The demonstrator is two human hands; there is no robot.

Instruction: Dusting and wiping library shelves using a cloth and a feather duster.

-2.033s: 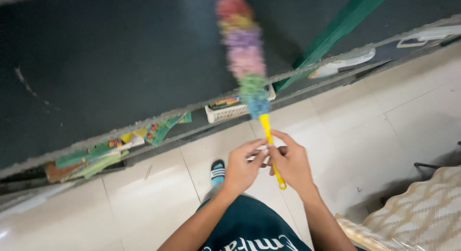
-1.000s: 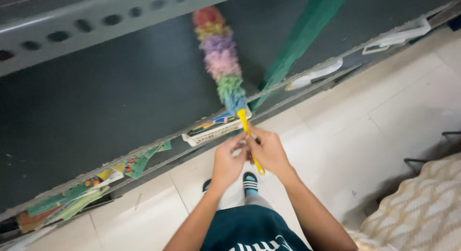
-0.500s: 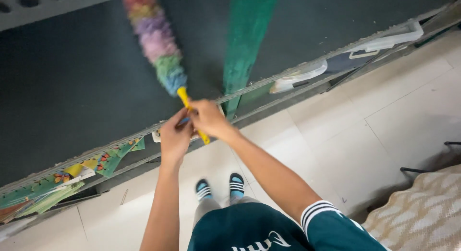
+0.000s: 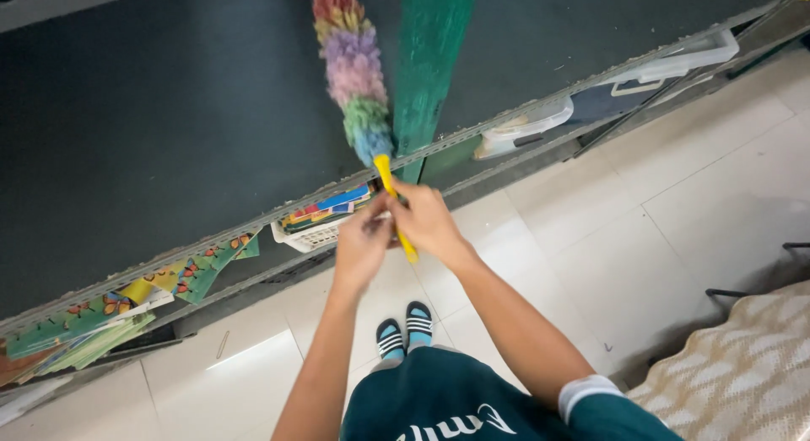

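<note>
I hold a rainbow-coloured fluffy duster (image 4: 353,74) by its yellow handle (image 4: 395,206). My right hand (image 4: 428,221) is wrapped around the handle. My left hand (image 4: 364,240) touches the handle from the left, fingers closed against it. The duster head rests on the dark top of a metal shelf (image 4: 169,129), just left of a green upright post (image 4: 429,65).
Below the shelf top lie a white basket of coloured cards (image 4: 321,220), colourful paper sheets (image 4: 126,310) at left and clear plastic containers (image 4: 582,91) at right. White floor tiles (image 4: 675,205) spread around my socked feet (image 4: 405,327). A patterned cushion (image 4: 742,365) sits at lower right.
The duster head has shifted rightward along the shelf top, closer to the green post. Both hands stayed on the handle and have come lower in view.
</note>
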